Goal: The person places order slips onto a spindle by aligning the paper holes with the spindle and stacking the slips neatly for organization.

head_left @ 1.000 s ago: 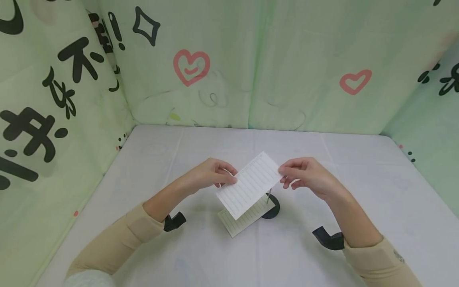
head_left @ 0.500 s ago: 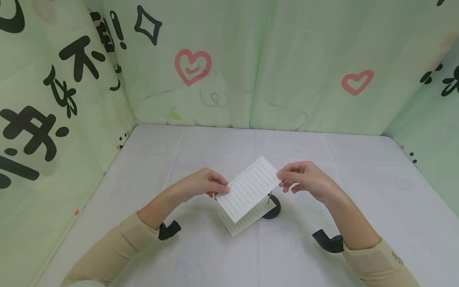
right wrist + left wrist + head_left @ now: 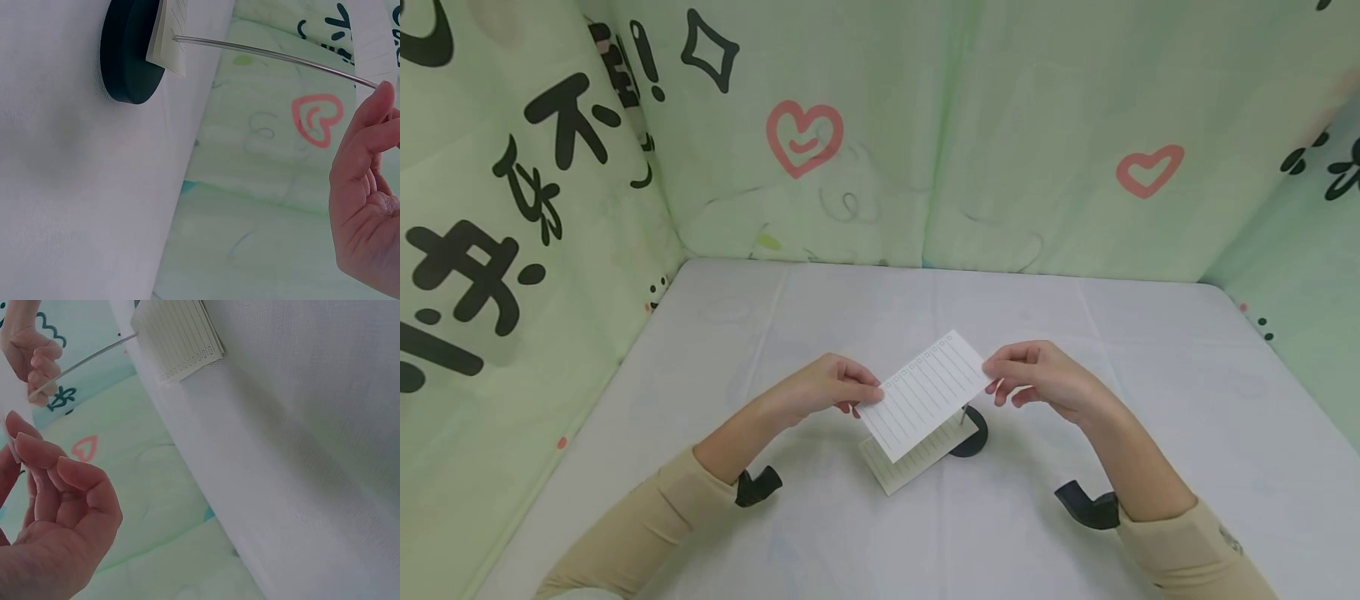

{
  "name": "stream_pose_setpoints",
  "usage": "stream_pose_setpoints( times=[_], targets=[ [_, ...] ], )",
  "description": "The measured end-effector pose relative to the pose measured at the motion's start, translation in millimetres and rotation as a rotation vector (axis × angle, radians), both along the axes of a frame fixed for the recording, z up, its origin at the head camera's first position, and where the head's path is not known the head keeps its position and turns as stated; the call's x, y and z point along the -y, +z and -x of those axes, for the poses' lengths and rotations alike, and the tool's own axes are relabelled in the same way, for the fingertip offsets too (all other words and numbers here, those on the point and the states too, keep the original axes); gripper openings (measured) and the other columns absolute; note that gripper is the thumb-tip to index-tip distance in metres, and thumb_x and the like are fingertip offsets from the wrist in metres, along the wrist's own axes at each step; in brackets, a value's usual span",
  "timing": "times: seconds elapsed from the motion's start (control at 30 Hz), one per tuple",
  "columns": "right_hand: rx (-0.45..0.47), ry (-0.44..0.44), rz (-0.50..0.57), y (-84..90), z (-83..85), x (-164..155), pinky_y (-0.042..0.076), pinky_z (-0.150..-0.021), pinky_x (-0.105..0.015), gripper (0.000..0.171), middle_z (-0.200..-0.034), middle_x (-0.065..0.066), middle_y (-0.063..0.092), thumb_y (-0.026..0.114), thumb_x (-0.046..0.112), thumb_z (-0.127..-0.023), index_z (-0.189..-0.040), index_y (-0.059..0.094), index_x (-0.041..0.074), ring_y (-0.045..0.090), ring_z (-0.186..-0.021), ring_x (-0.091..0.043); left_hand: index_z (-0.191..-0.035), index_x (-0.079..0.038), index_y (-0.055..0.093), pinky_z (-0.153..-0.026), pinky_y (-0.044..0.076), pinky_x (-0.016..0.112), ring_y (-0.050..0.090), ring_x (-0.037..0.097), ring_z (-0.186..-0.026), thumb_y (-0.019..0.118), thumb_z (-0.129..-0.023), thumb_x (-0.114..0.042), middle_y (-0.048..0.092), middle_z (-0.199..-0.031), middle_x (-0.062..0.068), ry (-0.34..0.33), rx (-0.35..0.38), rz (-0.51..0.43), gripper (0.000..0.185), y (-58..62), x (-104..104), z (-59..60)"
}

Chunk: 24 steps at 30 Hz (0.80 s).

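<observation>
Both hands hold one white lined paper slip (image 3: 925, 396) in the air above the table's middle. My left hand (image 3: 831, 390) pinches its left edge, and my right hand (image 3: 1037, 377) pinches its right corner. Under the slip stands a thin metal spike (image 3: 962, 414) on a round black base (image 3: 968, 439), with a stack of lined slips (image 3: 917, 454) threaded on it. The right wrist view shows the black base (image 3: 129, 53), the spike (image 3: 275, 57) and the stack's edge (image 3: 169, 37). In the left wrist view the stack (image 3: 178, 337) lies flat and my left hand's fingers (image 3: 62, 487) are curled.
A white cloth covers the table (image 3: 1187, 433). Pale green fabric walls (image 3: 1000, 133) printed with red hearts and black characters close it in at the back and on both sides. Black wrist-camera mounts (image 3: 1086, 504) sit on both forearms.
The held slip has come down a little and shifted slightly right toward the spike; both hands moved with it and keep their pinch.
</observation>
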State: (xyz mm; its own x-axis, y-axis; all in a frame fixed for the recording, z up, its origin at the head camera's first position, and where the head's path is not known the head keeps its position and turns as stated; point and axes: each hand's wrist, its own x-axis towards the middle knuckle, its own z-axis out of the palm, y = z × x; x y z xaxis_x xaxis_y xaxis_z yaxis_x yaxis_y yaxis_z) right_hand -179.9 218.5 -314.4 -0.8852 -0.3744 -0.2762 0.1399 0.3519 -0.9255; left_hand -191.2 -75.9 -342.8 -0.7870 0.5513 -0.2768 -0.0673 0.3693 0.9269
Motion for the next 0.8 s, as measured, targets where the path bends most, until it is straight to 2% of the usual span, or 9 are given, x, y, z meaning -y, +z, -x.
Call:
stream_pose_setpoints(
  times=[0.17,0.37,0.6,0.8],
  targets=[
    [0.01,0.005,0.004,-2.0,1.2,0,0.046,-0.057,-0.024,0.012,-0.074,-0.005,0.064,0.058,0.016,-0.088,-0.085,0.063,0.005,0.06,-0.063,-0.016,-0.098,0.001,0.067,-0.073,0.047,0.034,0.057,0.013,-0.065,0.063,-0.085,-0.016,0.066,-0.077,0.001,0.008,-0.01,0.005,0.022,-2.7,0,0.2],
    [0.01,0.009,-0.011,-2.2,1.7,0,0.047,-0.058,-0.025,0.015,-0.075,-0.005,0.063,0.058,0.016,-0.088,-0.088,0.062,0.002,0.061,-0.064,-0.018,-0.096,0.001,0.067,-0.067,0.044,0.026,0.056,0.013,-0.064,0.063,-0.084,-0.016,0.066,-0.075,0.0,0.006,-0.024,0.005,0.021,-5.4,0,0.9],
    [0.007,0.011,-0.018,-1.9,1.8,1,0.047,-0.059,-0.027,0.016,-0.075,-0.007,0.063,0.059,0.017,-0.088,-0.088,0.061,0.001,0.061,-0.065,-0.021,-0.094,0.002,0.067,-0.068,0.045,0.029,0.056,0.013,-0.063,0.064,-0.084,-0.016,0.064,-0.073,-0.001,0.009,-0.032,0.02,0.021,-12.6,-2,2.8],
    [0.001,0.016,-0.014,-2.9,1.9,1,0.047,-0.058,-0.026,0.015,-0.075,-0.008,0.063,0.06,0.015,-0.087,-0.088,0.062,0.001,0.061,-0.064,-0.019,-0.094,0.002,0.067,-0.065,0.045,0.026,0.056,0.012,-0.062,0.064,-0.084,-0.016,0.064,-0.073,0.0,0.016,-0.038,0.037,0.02,-17.3,-5,4.3]
  ],
)
